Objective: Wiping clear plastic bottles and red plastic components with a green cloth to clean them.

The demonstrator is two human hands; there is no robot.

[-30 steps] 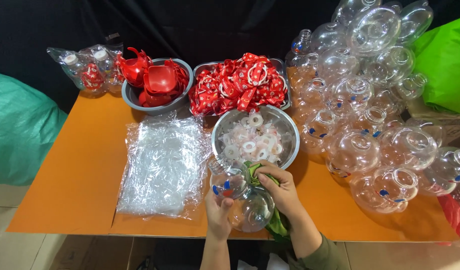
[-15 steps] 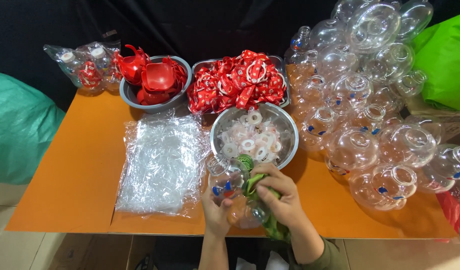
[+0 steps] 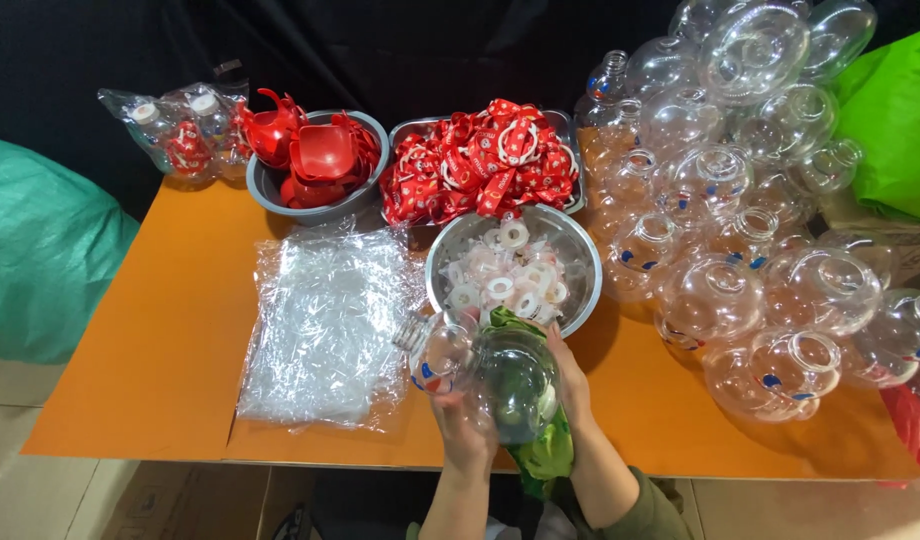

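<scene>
At the table's near edge I hold a clear round plastic bottle (image 3: 485, 375) tilted, its open neck pointing left. My left hand (image 3: 465, 435) grips it from below. My right hand (image 3: 570, 385) presses a green cloth (image 3: 540, 450) against the bottle's right side. Just behind the bottle stands a metal bowl (image 3: 580, 255) holding white plastic rings (image 3: 505, 275).
A stack of clear plastic bags (image 3: 325, 320) lies on the orange table (image 3: 150, 350) to the left. Behind are a bowl of red caps (image 3: 315, 160), a tray of red straps (image 3: 480, 165) and bagged bottles (image 3: 175, 130). Several clear bottles (image 3: 740, 220) pile up on the right.
The bottle has been turned and tipped so its neck now points left. My left hand slid under it, and my right hand with the cloth moved round to its right side.
</scene>
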